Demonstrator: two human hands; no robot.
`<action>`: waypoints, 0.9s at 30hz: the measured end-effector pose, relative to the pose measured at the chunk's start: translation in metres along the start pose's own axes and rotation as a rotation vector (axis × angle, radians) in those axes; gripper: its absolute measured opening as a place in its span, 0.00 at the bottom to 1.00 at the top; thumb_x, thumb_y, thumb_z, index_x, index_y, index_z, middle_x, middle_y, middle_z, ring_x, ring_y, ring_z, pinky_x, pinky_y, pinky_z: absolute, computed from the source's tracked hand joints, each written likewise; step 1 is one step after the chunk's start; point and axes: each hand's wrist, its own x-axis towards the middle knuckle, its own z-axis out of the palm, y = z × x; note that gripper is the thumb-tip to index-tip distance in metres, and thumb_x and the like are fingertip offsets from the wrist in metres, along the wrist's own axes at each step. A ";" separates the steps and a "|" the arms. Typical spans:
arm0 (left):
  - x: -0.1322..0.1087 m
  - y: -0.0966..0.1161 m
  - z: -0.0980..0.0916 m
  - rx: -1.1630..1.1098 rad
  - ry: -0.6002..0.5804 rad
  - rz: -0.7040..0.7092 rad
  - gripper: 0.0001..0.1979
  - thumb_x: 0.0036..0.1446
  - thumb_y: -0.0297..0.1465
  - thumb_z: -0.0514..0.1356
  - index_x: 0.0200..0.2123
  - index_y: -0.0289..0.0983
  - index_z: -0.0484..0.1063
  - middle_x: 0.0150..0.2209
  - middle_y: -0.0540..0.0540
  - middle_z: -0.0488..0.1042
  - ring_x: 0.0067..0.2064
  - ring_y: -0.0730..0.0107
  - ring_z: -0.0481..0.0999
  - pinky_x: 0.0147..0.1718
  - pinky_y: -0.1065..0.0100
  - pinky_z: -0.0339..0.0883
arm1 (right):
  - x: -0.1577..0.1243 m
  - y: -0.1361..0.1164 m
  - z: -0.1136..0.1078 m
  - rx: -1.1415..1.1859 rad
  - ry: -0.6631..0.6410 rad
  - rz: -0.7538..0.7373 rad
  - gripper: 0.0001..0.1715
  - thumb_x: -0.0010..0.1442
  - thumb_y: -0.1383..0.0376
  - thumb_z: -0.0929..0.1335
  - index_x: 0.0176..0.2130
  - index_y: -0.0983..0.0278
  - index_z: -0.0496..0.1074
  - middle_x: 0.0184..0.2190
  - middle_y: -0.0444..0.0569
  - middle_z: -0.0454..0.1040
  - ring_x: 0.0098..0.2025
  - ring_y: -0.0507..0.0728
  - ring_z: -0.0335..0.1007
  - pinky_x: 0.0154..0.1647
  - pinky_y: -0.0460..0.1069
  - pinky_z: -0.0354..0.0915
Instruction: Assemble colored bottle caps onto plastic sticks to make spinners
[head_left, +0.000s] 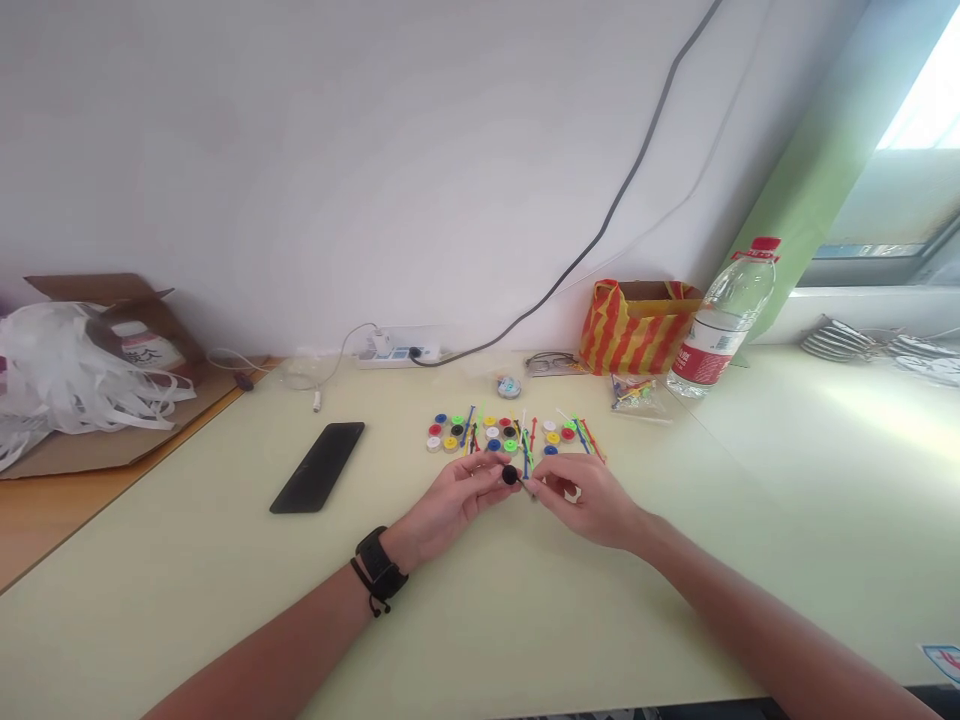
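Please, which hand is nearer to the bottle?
Right. The right hand is left of the bottle and closer to the camera; the left hand is farther left, beyond the right one.

You get bright daylight from the window [889, 205] at right, its top blown out, glare streaking your desk [892, 425]; small details look soft.
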 end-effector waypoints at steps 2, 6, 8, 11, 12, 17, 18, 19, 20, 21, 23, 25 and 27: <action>-0.001 0.000 0.001 0.020 -0.006 -0.001 0.14 0.57 0.31 0.72 0.47 0.36 0.81 0.46 0.43 0.81 0.50 0.64 0.80 0.59 0.59 0.68 | -0.001 -0.001 0.001 -0.024 -0.004 -0.006 0.11 0.69 0.59 0.66 0.36 0.61 0.72 0.23 0.41 0.67 0.26 0.50 0.59 0.30 0.47 0.57; -0.003 0.000 0.003 0.062 -0.018 0.008 0.14 0.55 0.31 0.73 0.45 0.37 0.81 0.47 0.43 0.79 0.49 0.65 0.78 0.56 0.61 0.70 | -0.001 0.001 0.003 -0.057 -0.044 0.020 0.12 0.69 0.57 0.66 0.37 0.61 0.72 0.23 0.40 0.66 0.25 0.50 0.59 0.29 0.46 0.56; -0.004 0.000 0.005 0.091 -0.032 0.010 0.14 0.56 0.32 0.73 0.45 0.37 0.81 0.45 0.44 0.79 0.48 0.66 0.78 0.55 0.62 0.70 | -0.002 0.001 0.004 -0.075 -0.058 0.028 0.13 0.69 0.56 0.66 0.35 0.61 0.71 0.22 0.40 0.65 0.25 0.50 0.59 0.29 0.46 0.55; -0.005 0.000 0.008 0.143 -0.054 0.000 0.14 0.55 0.33 0.73 0.44 0.36 0.80 0.43 0.45 0.79 0.46 0.66 0.79 0.54 0.61 0.70 | -0.004 0.001 0.004 -0.114 -0.062 0.036 0.11 0.68 0.56 0.66 0.41 0.61 0.69 0.24 0.39 0.65 0.25 0.50 0.59 0.28 0.46 0.54; -0.005 0.000 0.010 0.160 -0.059 -0.007 0.14 0.55 0.33 0.73 0.43 0.36 0.80 0.43 0.44 0.80 0.46 0.65 0.80 0.53 0.61 0.71 | -0.004 0.001 0.004 -0.132 -0.064 0.032 0.11 0.68 0.56 0.66 0.45 0.61 0.68 0.25 0.39 0.66 0.25 0.50 0.59 0.28 0.46 0.54; -0.006 0.000 0.012 0.226 -0.080 -0.033 0.15 0.56 0.37 0.72 0.43 0.35 0.79 0.43 0.41 0.81 0.45 0.61 0.82 0.52 0.59 0.71 | -0.002 -0.002 0.001 -0.216 -0.120 -0.040 0.10 0.71 0.58 0.63 0.45 0.60 0.68 0.28 0.42 0.70 0.28 0.52 0.62 0.30 0.47 0.54; -0.006 0.000 0.012 0.233 -0.082 -0.030 0.15 0.56 0.37 0.72 0.43 0.35 0.78 0.43 0.41 0.81 0.45 0.61 0.82 0.52 0.59 0.71 | -0.001 -0.002 0.000 -0.224 -0.132 -0.043 0.10 0.71 0.58 0.62 0.42 0.60 0.68 0.28 0.43 0.70 0.28 0.52 0.61 0.30 0.47 0.53; -0.006 0.000 0.012 0.239 -0.083 -0.027 0.15 0.57 0.37 0.72 0.43 0.35 0.78 0.44 0.40 0.82 0.46 0.61 0.82 0.52 0.59 0.71 | -0.001 -0.002 0.000 -0.228 -0.143 -0.040 0.11 0.72 0.58 0.62 0.39 0.60 0.67 0.28 0.43 0.70 0.28 0.52 0.61 0.30 0.47 0.53; -0.006 -0.001 0.012 0.243 -0.081 -0.022 0.15 0.57 0.37 0.72 0.42 0.35 0.78 0.44 0.40 0.82 0.46 0.60 0.82 0.52 0.59 0.71 | -0.001 -0.002 0.000 -0.229 -0.153 -0.034 0.12 0.72 0.58 0.62 0.37 0.60 0.66 0.28 0.43 0.70 0.28 0.52 0.61 0.30 0.47 0.53; -0.005 -0.001 0.011 0.246 -0.076 -0.016 0.15 0.56 0.37 0.72 0.41 0.35 0.78 0.44 0.40 0.82 0.46 0.60 0.82 0.52 0.59 0.71 | 0.000 -0.002 0.000 -0.228 -0.162 -0.026 0.12 0.72 0.58 0.62 0.36 0.60 0.65 0.28 0.43 0.71 0.28 0.52 0.61 0.30 0.48 0.52; -0.005 -0.002 0.011 0.250 -0.060 -0.006 0.14 0.55 0.38 0.72 0.39 0.35 0.77 0.43 0.41 0.82 0.47 0.60 0.81 0.52 0.59 0.71 | 0.000 -0.002 0.002 -0.230 -0.179 -0.016 0.14 0.72 0.59 0.61 0.34 0.60 0.64 0.27 0.43 0.70 0.27 0.52 0.60 0.29 0.48 0.51; -0.005 -0.002 0.012 0.248 -0.053 0.008 0.14 0.55 0.37 0.73 0.38 0.35 0.77 0.43 0.41 0.81 0.48 0.60 0.81 0.54 0.58 0.71 | 0.000 -0.002 0.002 -0.224 -0.196 -0.006 0.14 0.72 0.60 0.60 0.33 0.60 0.62 0.26 0.42 0.69 0.26 0.52 0.58 0.28 0.48 0.50; -0.005 -0.001 0.013 0.238 -0.061 0.015 0.14 0.55 0.38 0.73 0.39 0.35 0.78 0.44 0.41 0.81 0.49 0.60 0.80 0.56 0.56 0.69 | 0.001 0.000 0.000 -0.216 -0.206 0.022 0.15 0.71 0.60 0.60 0.32 0.60 0.61 0.25 0.42 0.68 0.25 0.52 0.57 0.28 0.48 0.50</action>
